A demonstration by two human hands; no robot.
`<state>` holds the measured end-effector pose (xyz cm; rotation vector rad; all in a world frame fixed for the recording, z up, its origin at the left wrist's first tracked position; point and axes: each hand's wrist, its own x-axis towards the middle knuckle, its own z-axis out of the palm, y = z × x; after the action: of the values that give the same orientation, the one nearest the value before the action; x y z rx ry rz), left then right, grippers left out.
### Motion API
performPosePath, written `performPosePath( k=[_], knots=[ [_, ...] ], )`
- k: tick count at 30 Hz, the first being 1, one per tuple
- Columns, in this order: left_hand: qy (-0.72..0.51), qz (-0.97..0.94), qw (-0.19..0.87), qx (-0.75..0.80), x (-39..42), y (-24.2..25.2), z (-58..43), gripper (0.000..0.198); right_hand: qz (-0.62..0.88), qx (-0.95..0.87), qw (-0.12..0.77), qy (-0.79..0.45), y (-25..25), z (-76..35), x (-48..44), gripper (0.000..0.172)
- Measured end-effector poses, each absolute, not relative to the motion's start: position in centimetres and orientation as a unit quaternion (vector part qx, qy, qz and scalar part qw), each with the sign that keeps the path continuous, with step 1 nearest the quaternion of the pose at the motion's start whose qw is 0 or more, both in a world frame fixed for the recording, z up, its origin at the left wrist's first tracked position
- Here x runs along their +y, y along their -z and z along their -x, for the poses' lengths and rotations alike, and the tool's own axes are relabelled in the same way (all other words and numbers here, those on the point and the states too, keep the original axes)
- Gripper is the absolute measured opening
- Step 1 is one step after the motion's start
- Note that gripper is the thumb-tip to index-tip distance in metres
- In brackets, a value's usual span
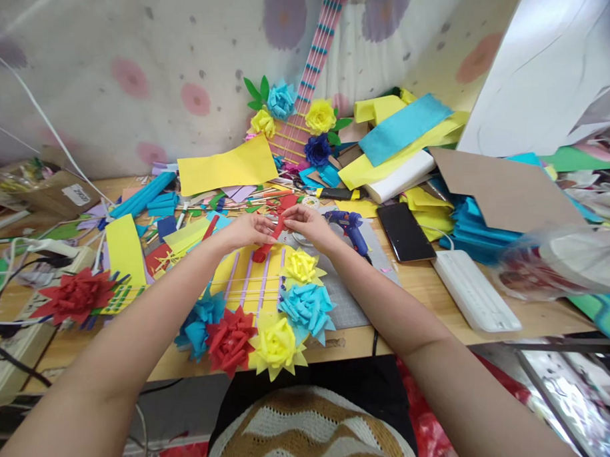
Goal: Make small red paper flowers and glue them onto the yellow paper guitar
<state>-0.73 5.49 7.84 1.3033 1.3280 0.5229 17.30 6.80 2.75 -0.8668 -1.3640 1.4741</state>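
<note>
A strip of red paper (274, 241) stretches between my two hands above the yellow paper guitar body (239, 274). My left hand (250, 230) has its fingers pinched on the strip's left side. The thumb and fingers of my right hand (305, 223) close on its upper end. Below the strip, the guitar body carries purple bars and strings. Yellow (278, 346), blue (308, 308) and red (231, 340) paper flowers line its near edge. Right of my right hand lies a blue glue gun (349, 228) on a grey cutting mat (357, 300).
A black phone (405, 231) and a white power bank-like block (477, 290) lie on the right. Yellow paper (227, 166) and cardboard (504, 188) are piled behind. A pink paper guitar (309, 75) leans on the wall. Cables and a power strip (24, 358) occupy the left.
</note>
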Motion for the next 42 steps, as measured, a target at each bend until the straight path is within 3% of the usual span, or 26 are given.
performPosePath(
  k=[16, 29, 32, 35, 38, 42],
  knots=[
    [-0.181, -0.581, 0.548, 0.575, 5.1, -8.4, 0.0, 0.026, 0.343, -0.572, 0.468, -0.58, -2.9, -16.9, 6.6, 0.033],
    [-0.217, -0.566, 0.557, 0.568, 5.0, -8.2, 0.6, 0.031, 0.425, -0.606, 0.43, -0.517, -2.7, -17.0, 6.7, 0.016],
    [-0.281, -0.519, 0.556, 0.585, 5.0, -8.0, 0.8, 0.032, 0.51, -0.693, 0.369, -0.35, -2.9, -17.3, 6.5, 0.009],
    [-0.358, -0.449, 0.55, 0.606, 5.1, -7.7, 1.2, 0.027, 0.573, -0.769, 0.234, -0.16, -3.2, -17.7, 6.0, 0.022],
    [-0.401, -0.385, 0.556, 0.618, 5.1, -7.5, 1.7, 0.018, 0.6, -0.786, 0.125, -0.082, -3.3, -17.9, 5.6, 0.033],
    [-0.441, -0.333, 0.565, 0.613, 5.1, -7.4, 2.2, 0.014, 0.607, -0.79, 0.079, -0.038, -3.1, -17.8, 5.4, 0.034]
  ],
)
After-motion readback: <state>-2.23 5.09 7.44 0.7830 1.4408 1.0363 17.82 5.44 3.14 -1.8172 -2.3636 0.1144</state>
